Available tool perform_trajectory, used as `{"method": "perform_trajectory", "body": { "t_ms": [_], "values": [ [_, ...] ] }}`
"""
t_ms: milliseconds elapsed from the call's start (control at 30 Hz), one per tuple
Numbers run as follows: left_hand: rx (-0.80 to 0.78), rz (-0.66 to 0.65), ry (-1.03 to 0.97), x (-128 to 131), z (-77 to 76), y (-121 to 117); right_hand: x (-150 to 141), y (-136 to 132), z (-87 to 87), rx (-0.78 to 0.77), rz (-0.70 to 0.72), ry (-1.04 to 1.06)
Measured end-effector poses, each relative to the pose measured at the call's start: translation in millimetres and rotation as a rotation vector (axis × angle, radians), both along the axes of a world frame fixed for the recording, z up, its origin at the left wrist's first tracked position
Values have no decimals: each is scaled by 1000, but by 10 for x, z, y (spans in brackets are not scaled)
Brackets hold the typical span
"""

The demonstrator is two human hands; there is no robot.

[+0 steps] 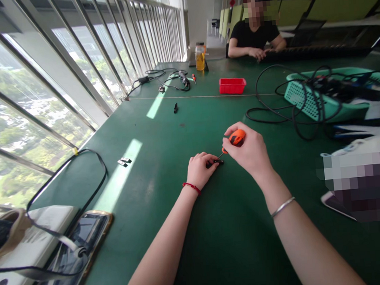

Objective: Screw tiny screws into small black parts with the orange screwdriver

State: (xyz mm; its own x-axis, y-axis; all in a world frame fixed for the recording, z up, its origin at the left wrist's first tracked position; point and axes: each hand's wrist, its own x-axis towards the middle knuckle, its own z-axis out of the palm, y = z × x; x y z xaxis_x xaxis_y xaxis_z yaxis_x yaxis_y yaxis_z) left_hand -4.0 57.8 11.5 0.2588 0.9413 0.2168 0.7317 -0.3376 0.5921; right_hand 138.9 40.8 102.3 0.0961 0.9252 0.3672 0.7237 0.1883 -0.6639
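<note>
On the green table, my left hand (201, 168) pins down a small black part (217, 162) whose kind I cannot make out. My right hand (248, 148) is closed around the orange and black handle of a screwdriver (238, 136). Its thin shaft slants down to the left, and the tip meets or nearly meets the black part beside my left fingertips. Farther back lies another small black piece (175, 108). To the left, a few small black and white pieces (124, 162) rest near a strip of sunlight.
A red bin (232, 86) stands toward the back. At right is a teal basket (309, 101) of cables, some spilling out. A white device (29, 249) and a corded loop lie at left. A jar (200, 56) stands far back, near a seated person (254, 35).
</note>
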Motion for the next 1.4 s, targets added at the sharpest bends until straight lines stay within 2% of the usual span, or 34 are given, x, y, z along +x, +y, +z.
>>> {"method": "perform_trajectory", "body": {
  "t_ms": [133,300,600,833,1067,1267,1400],
  "values": [
    [-4,4,3,-1,9,-8,21,10,-18,-40,78,23],
    [-6,4,20,1,17,-8,0,2,-10,-30,-22,44],
    [-13,12,36,-5,23,9,8,-1,5,19,60,26],
    [-26,11,24,-6,31,2,-10,-25,35,12,-102,-58],
    [-26,14,35,-6,21,14,-29,-54,53,22,37,-24],
    [-30,8,29,-5,34,9,-55,-63,52,4,-78,-133],
    [-37,14,31,-4,47,4,-43,-55,53,19,-22,-35]
  ]
}}
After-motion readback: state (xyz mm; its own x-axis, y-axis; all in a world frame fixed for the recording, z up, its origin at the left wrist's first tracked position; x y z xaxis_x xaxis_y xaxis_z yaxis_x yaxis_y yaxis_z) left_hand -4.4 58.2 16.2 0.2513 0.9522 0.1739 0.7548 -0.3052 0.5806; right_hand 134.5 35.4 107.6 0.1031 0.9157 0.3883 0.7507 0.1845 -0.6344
